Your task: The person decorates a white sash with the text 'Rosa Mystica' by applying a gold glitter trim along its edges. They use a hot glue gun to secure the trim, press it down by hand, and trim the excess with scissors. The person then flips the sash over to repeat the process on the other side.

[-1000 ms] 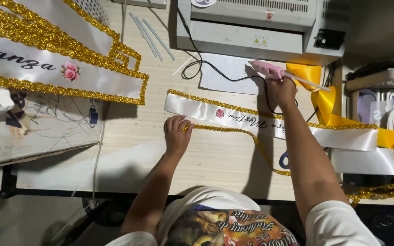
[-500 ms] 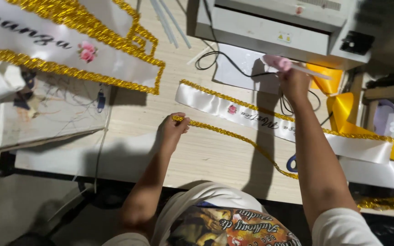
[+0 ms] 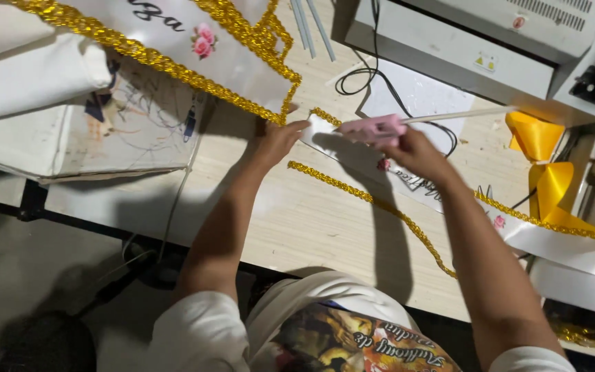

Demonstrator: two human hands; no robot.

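Working at a pale wooden desk (image 3: 297, 227). Left hand (image 3: 280, 138) pressing flat the near end of a glossy white sash (image 3: 552, 241), running away rightward; right hand (image 3: 414, 151) gripping a pink glue gun (image 3: 373, 127) just above it. Loose glittery gold braid (image 3: 373, 203) trailing alongside, grey machine (image 3: 476, 41) sitting beyond.

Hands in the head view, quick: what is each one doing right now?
Left hand: fingers pressing down the end of the white satin sash, not gripping it.
Right hand: closed around the pink glue gun.
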